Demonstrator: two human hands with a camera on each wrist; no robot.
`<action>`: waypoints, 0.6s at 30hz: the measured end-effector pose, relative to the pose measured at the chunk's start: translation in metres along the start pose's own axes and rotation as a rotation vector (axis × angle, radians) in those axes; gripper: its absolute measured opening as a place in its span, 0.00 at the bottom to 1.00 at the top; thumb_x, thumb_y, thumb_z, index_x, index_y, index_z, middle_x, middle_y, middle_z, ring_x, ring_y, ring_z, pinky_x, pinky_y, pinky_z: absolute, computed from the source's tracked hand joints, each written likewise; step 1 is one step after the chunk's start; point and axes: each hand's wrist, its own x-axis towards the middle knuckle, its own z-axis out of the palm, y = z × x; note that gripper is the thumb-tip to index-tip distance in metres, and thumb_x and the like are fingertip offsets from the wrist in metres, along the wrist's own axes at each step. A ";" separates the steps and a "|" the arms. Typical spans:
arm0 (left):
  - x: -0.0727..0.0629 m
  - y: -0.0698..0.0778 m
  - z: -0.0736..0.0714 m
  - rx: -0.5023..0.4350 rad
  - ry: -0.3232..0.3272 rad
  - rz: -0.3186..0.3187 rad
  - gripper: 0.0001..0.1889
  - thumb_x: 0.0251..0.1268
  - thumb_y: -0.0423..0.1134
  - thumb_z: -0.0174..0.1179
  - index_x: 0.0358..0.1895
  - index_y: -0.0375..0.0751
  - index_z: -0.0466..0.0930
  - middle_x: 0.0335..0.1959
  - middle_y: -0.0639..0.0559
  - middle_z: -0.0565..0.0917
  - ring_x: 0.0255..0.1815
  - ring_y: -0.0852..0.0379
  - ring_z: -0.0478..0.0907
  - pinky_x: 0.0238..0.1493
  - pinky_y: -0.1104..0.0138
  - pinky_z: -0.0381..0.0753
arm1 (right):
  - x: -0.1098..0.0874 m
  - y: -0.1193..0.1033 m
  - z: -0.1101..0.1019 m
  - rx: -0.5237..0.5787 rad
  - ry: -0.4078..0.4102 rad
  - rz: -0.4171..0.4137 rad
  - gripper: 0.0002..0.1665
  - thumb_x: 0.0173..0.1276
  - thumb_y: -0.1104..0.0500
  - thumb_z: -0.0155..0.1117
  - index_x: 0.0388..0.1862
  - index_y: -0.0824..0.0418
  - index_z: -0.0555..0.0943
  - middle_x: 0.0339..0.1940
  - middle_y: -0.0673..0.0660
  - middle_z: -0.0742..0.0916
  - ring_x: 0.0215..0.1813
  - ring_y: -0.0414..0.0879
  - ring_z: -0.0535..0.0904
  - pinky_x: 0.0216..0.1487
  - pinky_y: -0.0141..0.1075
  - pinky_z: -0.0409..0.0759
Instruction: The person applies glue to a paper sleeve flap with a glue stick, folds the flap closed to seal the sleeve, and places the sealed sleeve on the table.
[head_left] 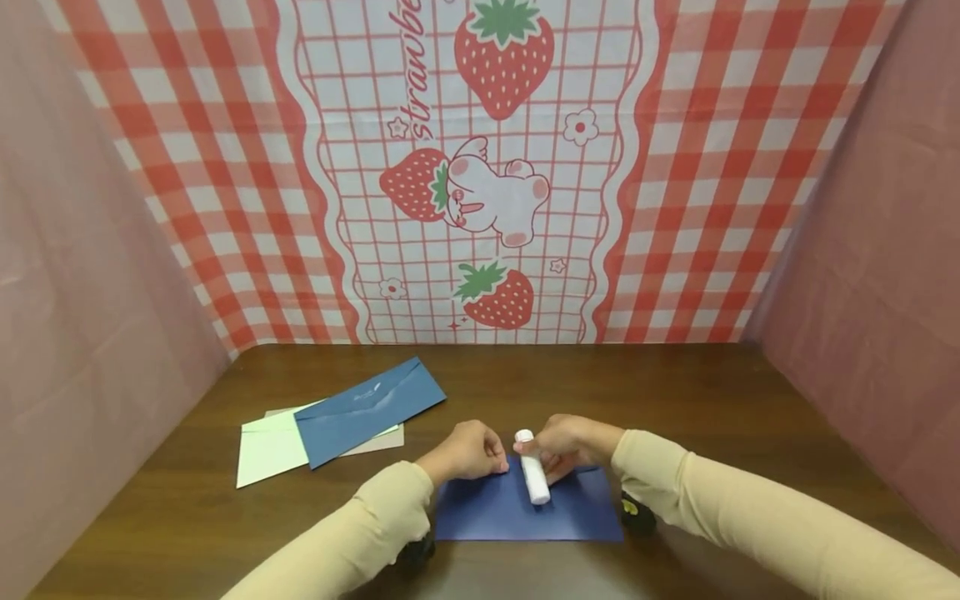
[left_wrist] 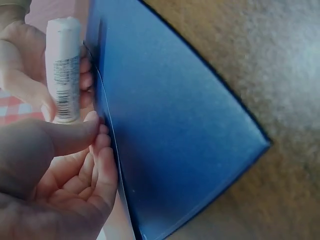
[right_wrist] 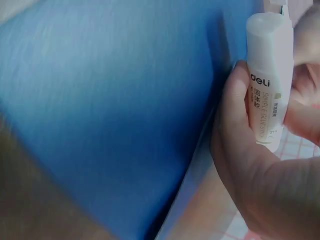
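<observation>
A dark blue envelope (head_left: pixel 577 517) lies on the table in front of the person, its upper edge toward the hands. The left hand (head_left: pixel 471 450) pinches at that edge with thumb and curled fingertips; the left wrist view shows them right along the thin flap edge. My right hand (head_left: pixel 573 442) holds a white glue stick (head_left: pixel 534 479) slantwise over the envelope, its thumb across the barrel. Printed lettering on the glue stick (right_wrist: pixel 270 95) shows in the right wrist view, and its barcode side in the left wrist view. The right fingers also lie along the flap edge.
To the left on the brown table (head_left: pixel 712 408) is a loose pile: another blue envelope (head_left: pixel 371 417) on top of a pale green one (head_left: pixel 270 454) and a beige one (head_left: pixel 382 443). A strawberry-print checked cloth (head_left: pixel 697 167) hangs behind, with pink cloth (head_left: pixel 862 250) at the sides.
</observation>
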 end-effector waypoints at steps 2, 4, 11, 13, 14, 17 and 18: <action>-0.001 0.001 -0.001 -0.009 0.009 -0.006 0.04 0.51 0.31 0.69 0.22 0.36 0.85 0.18 0.49 0.84 0.19 0.69 0.68 0.22 0.79 0.66 | 0.000 -0.002 0.003 0.024 -0.021 0.008 0.22 0.68 0.56 0.62 0.46 0.74 0.71 0.28 0.59 0.80 0.30 0.46 0.80 0.38 0.38 0.86; -0.003 0.001 -0.002 -0.010 0.015 -0.005 0.05 0.50 0.31 0.69 0.21 0.36 0.84 0.18 0.50 0.83 0.19 0.68 0.68 0.22 0.79 0.66 | 0.001 -0.002 0.006 0.032 -0.024 0.010 0.22 0.68 0.56 0.62 0.46 0.74 0.70 0.28 0.59 0.80 0.30 0.46 0.80 0.38 0.38 0.86; -0.013 -0.001 -0.010 0.012 0.096 -0.011 0.07 0.51 0.32 0.70 0.20 0.36 0.84 0.16 0.51 0.82 0.19 0.67 0.67 0.21 0.78 0.67 | 0.002 0.005 0.011 0.038 0.000 -0.028 0.15 0.68 0.56 0.61 0.35 0.69 0.74 0.23 0.56 0.79 0.26 0.43 0.78 0.33 0.36 0.85; -0.016 -0.004 -0.013 0.029 0.108 -0.030 0.07 0.50 0.32 0.70 0.19 0.37 0.84 0.16 0.52 0.82 0.19 0.66 0.67 0.21 0.77 0.67 | 0.001 0.007 0.011 0.045 0.004 -0.043 0.15 0.69 0.56 0.61 0.33 0.68 0.75 0.22 0.55 0.78 0.25 0.43 0.78 0.32 0.35 0.85; -0.017 -0.006 -0.014 0.032 0.104 -0.034 0.07 0.50 0.32 0.70 0.19 0.36 0.84 0.16 0.52 0.81 0.18 0.66 0.67 0.21 0.77 0.67 | 0.000 0.008 0.011 0.047 0.008 -0.050 0.15 0.69 0.55 0.61 0.33 0.68 0.75 0.22 0.54 0.78 0.25 0.42 0.78 0.32 0.34 0.85; -0.020 -0.012 -0.013 0.021 0.090 -0.028 0.08 0.50 0.32 0.70 0.18 0.36 0.84 0.15 0.53 0.81 0.18 0.66 0.67 0.20 0.77 0.66 | 0.001 0.012 0.009 0.072 -0.004 -0.057 0.16 0.69 0.54 0.61 0.34 0.68 0.76 0.23 0.53 0.78 0.25 0.41 0.78 0.32 0.33 0.84; -0.020 -0.014 -0.013 0.015 0.089 -0.019 0.08 0.50 0.32 0.70 0.18 0.36 0.84 0.15 0.53 0.80 0.18 0.66 0.67 0.20 0.76 0.66 | 0.001 0.013 0.007 0.088 -0.017 -0.053 0.17 0.69 0.53 0.60 0.36 0.69 0.76 0.24 0.53 0.79 0.25 0.41 0.78 0.32 0.33 0.84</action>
